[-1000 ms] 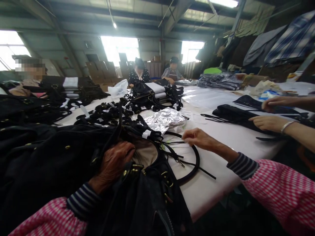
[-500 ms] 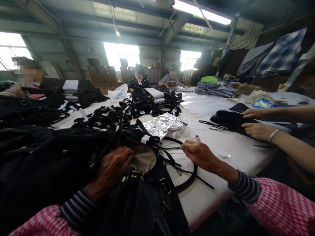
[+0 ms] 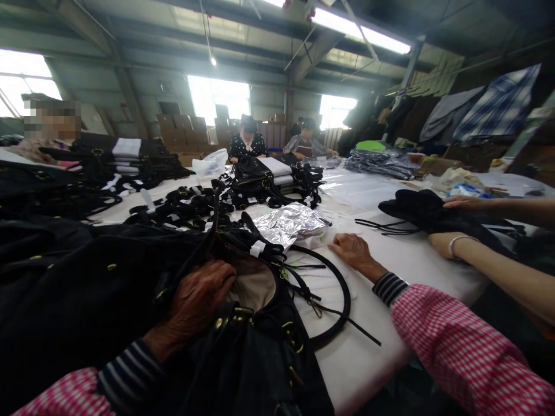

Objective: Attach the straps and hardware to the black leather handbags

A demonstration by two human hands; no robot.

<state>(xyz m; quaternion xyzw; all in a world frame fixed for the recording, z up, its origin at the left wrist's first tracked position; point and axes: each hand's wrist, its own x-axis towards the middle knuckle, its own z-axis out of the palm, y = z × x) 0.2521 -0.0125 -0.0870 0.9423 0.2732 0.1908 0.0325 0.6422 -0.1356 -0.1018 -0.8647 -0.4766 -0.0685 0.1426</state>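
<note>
A black handbag (image 3: 255, 370) with brass-coloured fittings lies in front of me, its mouth open on a beige lining (image 3: 254, 283). My left hand (image 3: 197, 300) is closed on the bag's edge beside that opening, its fingertips at the lining. A round black handle (image 3: 344, 283) and thin straps spread from the bag over the table. Beyond the handle, my right hand (image 3: 353, 251) is low over the white tabletop, fingers curled. Whatever is inside those fingers is hidden. Crumpled silvery film (image 3: 288, 224) lies to its left.
White-covered table (image 3: 390, 312) runs ahead. Stacked black bags (image 3: 269, 173) and bundled black straps (image 3: 182, 208) lie farther back. At right, a co-worker's hands (image 3: 451, 240) handle a black item (image 3: 411, 208). Other people sit across the table. Plastic-wrapped goods (image 3: 381, 159) lie at the far right.
My right hand has let go of the thin strap and moved forward and slightly right. The pink object beside it no longer shows. My left hand stays on the bag.
</note>
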